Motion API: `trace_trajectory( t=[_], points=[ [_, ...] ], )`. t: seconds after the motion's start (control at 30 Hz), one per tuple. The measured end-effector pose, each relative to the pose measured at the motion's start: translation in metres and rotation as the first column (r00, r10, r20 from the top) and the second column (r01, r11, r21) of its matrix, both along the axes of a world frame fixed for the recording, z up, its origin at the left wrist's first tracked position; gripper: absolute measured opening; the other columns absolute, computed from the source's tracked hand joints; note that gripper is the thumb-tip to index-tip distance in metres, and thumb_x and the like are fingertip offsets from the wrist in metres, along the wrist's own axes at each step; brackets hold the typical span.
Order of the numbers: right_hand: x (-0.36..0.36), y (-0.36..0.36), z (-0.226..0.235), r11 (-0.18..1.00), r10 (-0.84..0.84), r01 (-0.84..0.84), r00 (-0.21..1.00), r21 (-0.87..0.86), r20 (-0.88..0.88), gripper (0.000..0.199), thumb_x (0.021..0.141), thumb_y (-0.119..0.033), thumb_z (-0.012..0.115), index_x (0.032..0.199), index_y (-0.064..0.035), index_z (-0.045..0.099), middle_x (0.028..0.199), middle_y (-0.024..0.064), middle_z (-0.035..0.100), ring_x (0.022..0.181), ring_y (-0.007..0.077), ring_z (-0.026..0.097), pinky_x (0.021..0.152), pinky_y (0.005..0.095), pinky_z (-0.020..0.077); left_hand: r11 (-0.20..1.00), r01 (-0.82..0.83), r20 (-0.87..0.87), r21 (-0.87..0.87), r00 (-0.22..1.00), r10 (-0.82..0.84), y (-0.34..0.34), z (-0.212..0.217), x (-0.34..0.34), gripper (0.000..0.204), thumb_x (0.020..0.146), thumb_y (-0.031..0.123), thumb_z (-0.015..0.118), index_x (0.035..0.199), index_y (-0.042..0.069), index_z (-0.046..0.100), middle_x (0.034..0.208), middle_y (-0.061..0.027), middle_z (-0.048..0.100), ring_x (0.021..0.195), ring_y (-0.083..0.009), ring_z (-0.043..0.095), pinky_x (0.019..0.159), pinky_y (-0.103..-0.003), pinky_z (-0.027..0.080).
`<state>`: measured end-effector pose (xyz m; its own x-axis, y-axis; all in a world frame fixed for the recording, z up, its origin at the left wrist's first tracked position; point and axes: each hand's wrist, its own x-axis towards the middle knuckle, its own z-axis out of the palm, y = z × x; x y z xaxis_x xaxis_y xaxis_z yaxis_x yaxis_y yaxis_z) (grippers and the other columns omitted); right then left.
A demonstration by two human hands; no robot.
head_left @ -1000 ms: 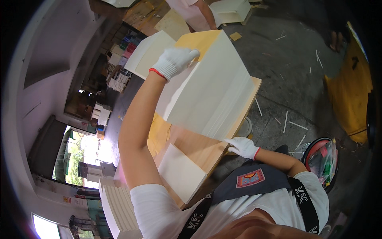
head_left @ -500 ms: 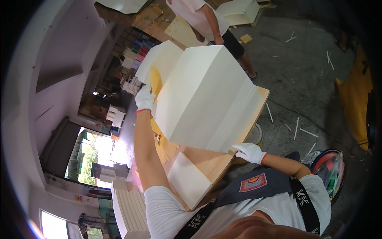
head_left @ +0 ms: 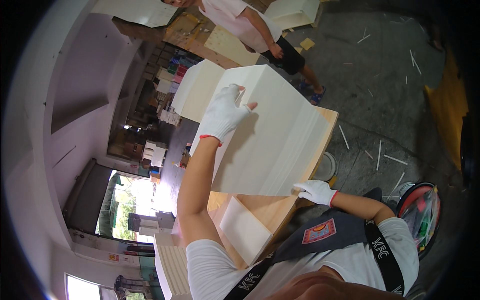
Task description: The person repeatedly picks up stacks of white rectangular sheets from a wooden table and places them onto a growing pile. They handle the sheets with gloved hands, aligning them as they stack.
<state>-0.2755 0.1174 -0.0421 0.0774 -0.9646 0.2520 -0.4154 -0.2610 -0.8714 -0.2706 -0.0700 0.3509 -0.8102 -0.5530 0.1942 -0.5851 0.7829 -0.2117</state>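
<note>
Lowest in the frame, near the person's chest, a small cream panel (head_left: 246,230) lies flat on the wooden table (head_left: 272,210). Just right of it, at centre right, the right hand (head_left: 316,191), in a white glove, pinches the near lower corner of the large cream board (head_left: 272,135), fingers closed on its edge. The board fills the middle of the frame, tilted above the table. At upper centre the gloved left hand (head_left: 223,114) lies spread and open, palm flat against the board's face near its far edge. The board looks stiff and smooth but broad, likely awkward rather than heavy, and best gripped at opposite edges, since its face offers no purchase. Beyond, at the top of the frame, another person (head_left: 250,27) stands on the littered concrete floor (head_left: 390,85).
</note>
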Motion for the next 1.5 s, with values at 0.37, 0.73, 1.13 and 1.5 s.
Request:
trace_trajectory(
  t=[0.37, 0.73, 1.13, 1.5],
  points=[
    [-0.011, 0.004, -0.004, 1.0, -0.004, 0.004, 1.0, 0.017, -0.018, 0.051, 0.098, -0.046, 0.054, 0.138, -0.0148, 0.055, 0.115, 0.0196, 0.068, 0.103, 0.0388, 0.066, 0.087, 0.0475, 0.0516, 0.955, -0.1, -0.092, 0.28, 0.987, 0.13, -0.017, -0.001, 0.003, 0.057, 0.08, 0.036, 0.081, 0.13, 0.015, 0.065, 0.11, -0.0159, 0.071, 0.095, -0.0243, 0.069, 0.086, -0.036, 0.053],
    [-0.009, 0.001, -0.006, 0.999, 0.021, -0.02, 0.999, 0.035, -0.035, 0.052, 0.098, -0.048, 0.053, 0.139, -0.016, 0.055, 0.116, 0.02, 0.068, 0.104, 0.0391, 0.066, 0.088, 0.0486, 0.0516, 0.909, -0.092, -0.155, 0.405, 0.973, 0.168, -0.017, 0.003, 0.002, 0.05, 0.081, 0.029, 0.08, 0.125, 0.009, 0.068, 0.107, -0.0135, 0.069, 0.095, -0.0221, 0.068, 0.087, -0.033, 0.052],
    [-0.009, -0.002, -0.01, 0.997, 0.031, -0.027, 0.998, 0.077, -0.047, 0.052, 0.098, -0.048, 0.051, 0.14, -0.0181, 0.054, 0.116, 0.0208, 0.067, 0.103, 0.0397, 0.066, 0.088, 0.0493, 0.052, 0.89, -0.055, -0.156, 0.453, 0.978, 0.14, -0.03, 0.002, 0.007, 0.055, 0.082, 0.027, 0.079, 0.13, 0.005, 0.063, 0.1, -0.0132, 0.073, 0.091, -0.0191, 0.068, 0.085, -0.032, 0.051],
    [-0.009, 0.0, -0.013, 1.0, 0.006, -0.005, 0.999, 0.028, -0.04, 0.048, 0.098, -0.045, 0.053, 0.138, -0.0184, 0.055, 0.111, 0.0193, 0.068, 0.101, 0.0383, 0.067, 0.086, 0.0491, 0.0525, 0.904, -0.026, -0.205, 0.428, 0.971, 0.125, -0.032, 0.0, 0.009, 0.055, 0.079, 0.03, 0.081, 0.126, 0.008, 0.065, 0.11, -0.0157, 0.07, 0.097, -0.0242, 0.067, 0.087, -0.035, 0.052]
  ],
)
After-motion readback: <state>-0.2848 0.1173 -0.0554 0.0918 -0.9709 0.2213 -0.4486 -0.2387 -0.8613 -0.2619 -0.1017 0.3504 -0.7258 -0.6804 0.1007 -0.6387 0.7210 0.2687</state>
